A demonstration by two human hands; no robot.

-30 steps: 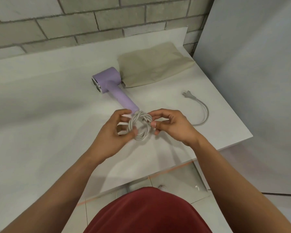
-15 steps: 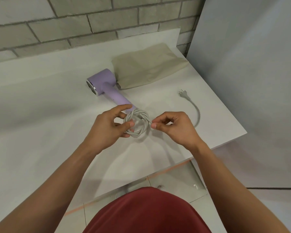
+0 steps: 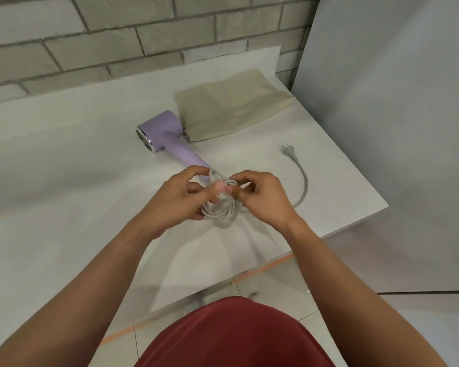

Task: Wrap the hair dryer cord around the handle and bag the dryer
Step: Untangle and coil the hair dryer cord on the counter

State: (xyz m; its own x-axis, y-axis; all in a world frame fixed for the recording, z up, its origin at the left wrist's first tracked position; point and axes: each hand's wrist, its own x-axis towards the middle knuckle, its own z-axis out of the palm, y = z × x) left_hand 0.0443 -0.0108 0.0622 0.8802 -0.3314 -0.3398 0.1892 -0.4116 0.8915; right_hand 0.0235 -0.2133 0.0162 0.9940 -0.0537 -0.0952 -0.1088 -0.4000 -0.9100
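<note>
I get a soft, even, fairly bright picture with no harsh glare. The white table (image 3: 64,207) reads slightly grey, with a broad dim band across it toward 9 o'clock. Light seems to come from above, from 12 o'clock. Below the left hand (image 3: 175,200) and right hand (image 3: 265,200), several pale, overlapping shadows fan out toward 5 and 6 o'clock. The dryer (image 3: 167,128) shows one small glint on its chrome ring (image 3: 145,140). The fingertips and the grey cord (image 3: 220,215) look a touch smeared. The brick wall (image 3: 117,49) lines bow near the edges, and my corners go soft.
</note>
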